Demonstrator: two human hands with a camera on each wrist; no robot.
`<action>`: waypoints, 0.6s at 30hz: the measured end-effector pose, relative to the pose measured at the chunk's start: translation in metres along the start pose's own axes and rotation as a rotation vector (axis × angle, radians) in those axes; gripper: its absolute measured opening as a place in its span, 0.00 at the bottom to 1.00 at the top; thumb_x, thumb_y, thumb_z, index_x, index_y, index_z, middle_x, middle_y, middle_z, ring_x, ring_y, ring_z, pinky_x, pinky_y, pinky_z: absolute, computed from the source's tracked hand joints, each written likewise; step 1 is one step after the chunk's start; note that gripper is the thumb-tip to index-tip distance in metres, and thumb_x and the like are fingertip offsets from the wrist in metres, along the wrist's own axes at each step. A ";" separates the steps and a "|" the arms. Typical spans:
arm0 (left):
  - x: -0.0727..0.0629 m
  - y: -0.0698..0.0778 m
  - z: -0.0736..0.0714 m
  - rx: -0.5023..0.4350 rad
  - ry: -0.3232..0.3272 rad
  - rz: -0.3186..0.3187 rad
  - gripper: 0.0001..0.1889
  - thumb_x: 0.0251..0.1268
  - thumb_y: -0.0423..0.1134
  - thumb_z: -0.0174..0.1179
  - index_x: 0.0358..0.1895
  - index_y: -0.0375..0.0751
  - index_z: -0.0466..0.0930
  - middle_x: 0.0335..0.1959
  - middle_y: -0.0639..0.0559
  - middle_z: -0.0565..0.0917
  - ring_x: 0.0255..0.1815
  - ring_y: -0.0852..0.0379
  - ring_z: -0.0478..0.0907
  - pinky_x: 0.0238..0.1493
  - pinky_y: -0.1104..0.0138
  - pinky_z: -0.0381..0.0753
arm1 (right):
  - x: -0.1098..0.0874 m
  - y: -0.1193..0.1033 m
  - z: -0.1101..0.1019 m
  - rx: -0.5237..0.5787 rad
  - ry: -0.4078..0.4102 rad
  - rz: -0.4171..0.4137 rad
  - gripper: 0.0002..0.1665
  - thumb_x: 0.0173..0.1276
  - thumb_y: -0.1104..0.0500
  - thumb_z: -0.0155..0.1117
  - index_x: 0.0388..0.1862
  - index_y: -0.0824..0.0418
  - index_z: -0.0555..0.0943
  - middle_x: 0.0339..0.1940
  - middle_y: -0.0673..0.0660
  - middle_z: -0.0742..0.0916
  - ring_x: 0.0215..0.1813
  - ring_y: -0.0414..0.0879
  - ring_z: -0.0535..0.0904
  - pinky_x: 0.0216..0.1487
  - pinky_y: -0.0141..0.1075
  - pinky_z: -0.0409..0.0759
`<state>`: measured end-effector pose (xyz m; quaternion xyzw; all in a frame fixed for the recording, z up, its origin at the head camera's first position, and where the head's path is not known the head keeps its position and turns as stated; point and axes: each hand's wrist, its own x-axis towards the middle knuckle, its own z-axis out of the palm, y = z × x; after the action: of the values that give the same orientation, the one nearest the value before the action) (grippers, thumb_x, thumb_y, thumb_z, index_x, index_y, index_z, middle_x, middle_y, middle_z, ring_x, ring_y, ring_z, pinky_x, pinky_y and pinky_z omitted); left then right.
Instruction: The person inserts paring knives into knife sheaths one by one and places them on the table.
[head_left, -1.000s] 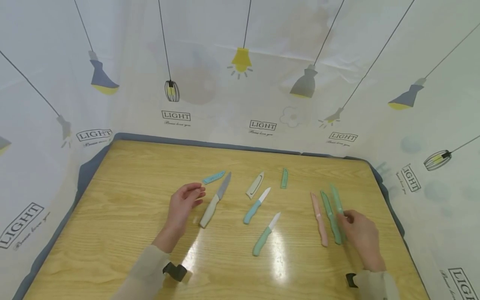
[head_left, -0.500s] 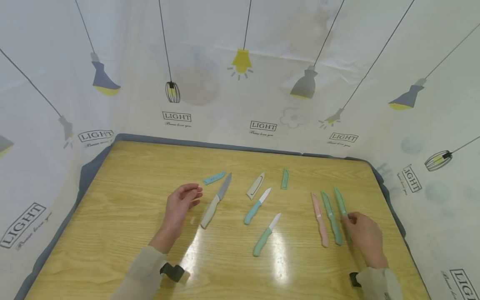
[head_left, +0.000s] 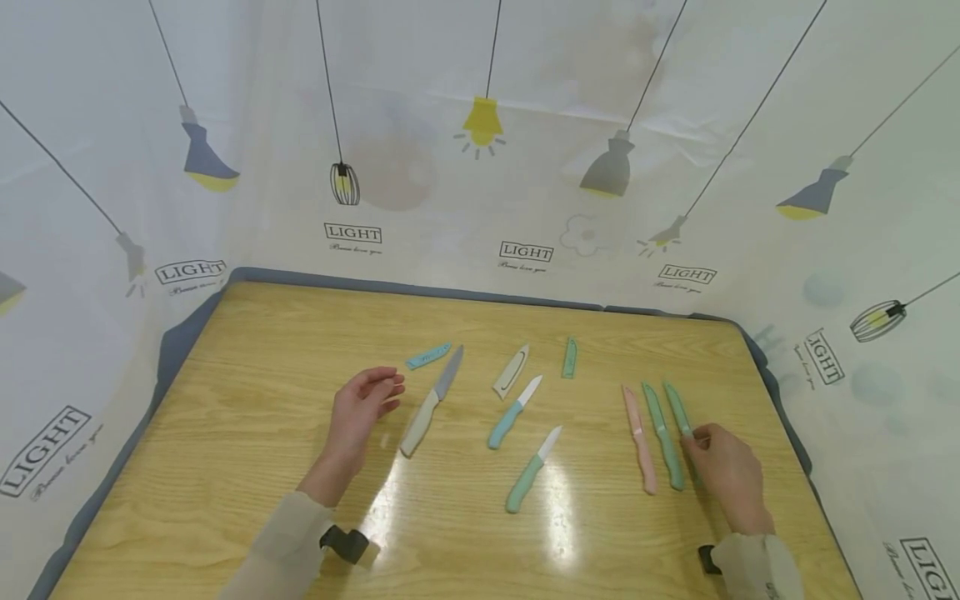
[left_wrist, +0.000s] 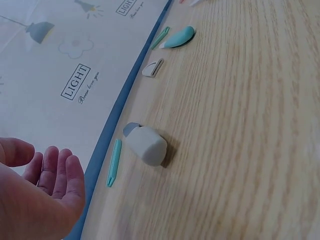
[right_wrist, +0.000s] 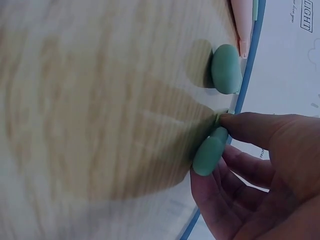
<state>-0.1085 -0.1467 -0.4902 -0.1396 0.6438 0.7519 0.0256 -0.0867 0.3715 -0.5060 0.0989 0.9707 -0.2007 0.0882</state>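
Bearing "LIGHT" lettering point(head_left: 527, 251): pale cloth point(head_left: 442, 208), far side; wooden table point(head_left: 262, 367). Right hand point(head_left: 726, 468) pinches rightmost green knife point(head_left: 677, 407); left hand point(head_left: 360, 415) relaxed, thumb parted, left of beige knife point(head_left: 430, 406).

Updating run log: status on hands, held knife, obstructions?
Right hand pinches rightmost sheathed green knife. Left hand empty, near unsheathed cream-handled knife. Possible snag: second sheathed green knife, close on left, apart.

Table point(head_left: 225, 400): two glare streaks nr front, light fr above.
Wall point(head_left: 420, 58): pale, evenly lit, wide-angle stretch twd edges.
White handle point(left_wrist: 147, 146): short soft shadow, pic rt.
Rt hand point(right_wrist: 292, 170): dim wrist view, broad soft shadow; wood grain point(right_wrist: 65, 125) blurry.
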 end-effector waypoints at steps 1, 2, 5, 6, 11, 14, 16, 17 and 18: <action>0.000 0.000 0.000 0.003 0.001 0.000 0.15 0.80 0.31 0.53 0.63 0.27 0.74 0.59 0.35 0.82 0.50 0.58 0.83 0.64 0.55 0.82 | 0.000 0.000 0.000 -0.001 0.002 -0.002 0.27 0.81 0.50 0.57 0.57 0.76 0.77 0.48 0.71 0.87 0.42 0.62 0.85 0.37 0.52 0.84; 0.000 0.001 -0.001 0.005 0.001 0.001 0.16 0.80 0.31 0.53 0.63 0.27 0.74 0.59 0.34 0.82 0.50 0.58 0.83 0.64 0.55 0.82 | 0.000 0.000 0.000 -0.001 0.005 -0.002 0.27 0.81 0.50 0.57 0.57 0.76 0.77 0.47 0.71 0.87 0.42 0.61 0.85 0.37 0.52 0.84; 0.001 0.002 -0.001 0.007 0.003 0.008 0.16 0.80 0.31 0.53 0.63 0.27 0.74 0.60 0.33 0.81 0.51 0.57 0.83 0.64 0.55 0.82 | -0.001 -0.001 0.001 0.000 0.009 0.003 0.27 0.80 0.50 0.57 0.57 0.76 0.77 0.47 0.71 0.87 0.42 0.61 0.85 0.36 0.51 0.84; 0.002 0.002 -0.001 0.009 0.001 0.011 0.16 0.80 0.31 0.53 0.63 0.27 0.74 0.60 0.33 0.81 0.51 0.57 0.83 0.64 0.55 0.82 | -0.001 -0.001 0.001 0.001 0.010 0.006 0.27 0.80 0.50 0.57 0.57 0.76 0.77 0.47 0.71 0.87 0.42 0.61 0.85 0.36 0.51 0.84; 0.011 0.004 0.000 0.071 -0.018 0.045 0.16 0.80 0.32 0.53 0.63 0.27 0.75 0.60 0.33 0.81 0.53 0.53 0.82 0.63 0.56 0.83 | 0.000 0.001 0.001 0.012 0.002 0.024 0.28 0.80 0.49 0.58 0.58 0.75 0.77 0.49 0.71 0.86 0.43 0.61 0.84 0.36 0.50 0.83; 0.018 0.005 0.000 0.125 -0.038 0.074 0.17 0.80 0.32 0.53 0.63 0.26 0.74 0.60 0.32 0.81 0.57 0.47 0.81 0.61 0.59 0.84 | 0.001 0.002 0.001 0.014 -0.010 0.040 0.29 0.80 0.48 0.57 0.58 0.75 0.76 0.50 0.72 0.86 0.44 0.61 0.84 0.37 0.51 0.83; 0.023 0.007 0.000 0.164 -0.058 0.098 0.17 0.80 0.32 0.53 0.64 0.25 0.74 0.61 0.31 0.80 0.60 0.42 0.80 0.62 0.59 0.83 | 0.001 0.002 0.000 0.012 -0.016 0.051 0.30 0.80 0.47 0.56 0.59 0.75 0.76 0.51 0.72 0.85 0.45 0.62 0.84 0.38 0.51 0.83; 0.025 0.009 0.000 0.193 -0.071 0.112 0.17 0.80 0.33 0.53 0.64 0.25 0.74 0.61 0.32 0.81 0.60 0.41 0.80 0.62 0.59 0.83 | 0.001 0.002 0.000 0.010 -0.017 0.057 0.30 0.80 0.47 0.56 0.59 0.75 0.76 0.51 0.72 0.85 0.46 0.62 0.84 0.39 0.52 0.83; 0.028 0.010 0.000 0.224 -0.084 0.127 0.18 0.80 0.33 0.54 0.64 0.26 0.75 0.61 0.32 0.81 0.61 0.40 0.79 0.63 0.58 0.82 | 0.001 0.001 -0.001 0.010 -0.016 0.061 0.31 0.80 0.47 0.55 0.59 0.76 0.75 0.52 0.73 0.85 0.46 0.63 0.84 0.39 0.52 0.84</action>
<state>-0.1372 -0.1525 -0.4874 -0.0631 0.7298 0.6804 0.0203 -0.0870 0.3732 -0.5062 0.1273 0.9655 -0.2033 0.1014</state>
